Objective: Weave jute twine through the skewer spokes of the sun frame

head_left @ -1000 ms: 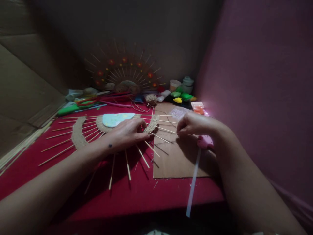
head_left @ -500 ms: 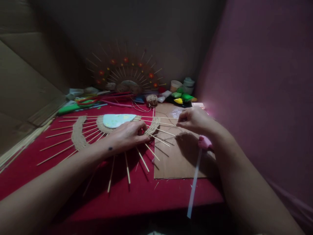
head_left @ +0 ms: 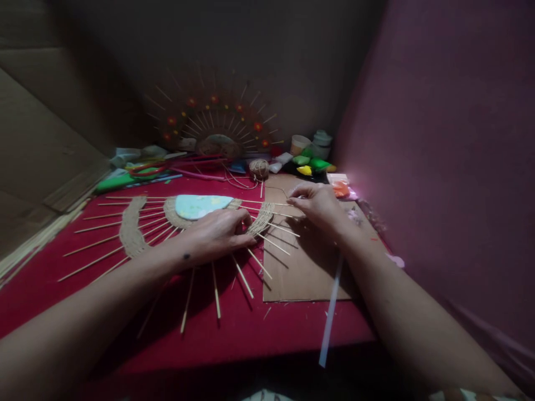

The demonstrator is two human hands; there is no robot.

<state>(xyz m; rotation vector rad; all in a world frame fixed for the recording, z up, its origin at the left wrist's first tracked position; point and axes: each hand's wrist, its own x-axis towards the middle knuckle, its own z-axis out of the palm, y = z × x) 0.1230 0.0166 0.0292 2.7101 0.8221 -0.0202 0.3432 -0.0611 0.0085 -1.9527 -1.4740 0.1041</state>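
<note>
A half-round fan of thin wooden sticks [head_left: 191, 298] lies flat, with a pale blue half-disc [head_left: 203, 206] at its centre and a woven twine band [head_left: 132, 228] threaded through the sticks. My left hand [head_left: 221, 231] rests over the fan, thumb and fingers closed on the right part of the band. Over the cardboard, by the tips of the rightmost sticks, my right hand [head_left: 315, 206] pinches a thin strand of twine [head_left: 282, 189]. Its fingertips partly hide the strand. Behind the fan sits a twine ball [head_left: 259, 169].
Under the right side is a cardboard sheet [head_left: 301, 273] on the red cloth [head_left: 234, 351]. A glue stick [head_left: 331, 317] juts past the table edge beneath my right forearm. Orange-handled scissors [head_left: 146, 171], colourful packets [head_left: 320, 165] and a finished stick fan [head_left: 215, 120] stand at the back.
My right hand has moved left, toward the stick tips, uncovering an orange packet behind it. My left hand stays on the woven band.
</note>
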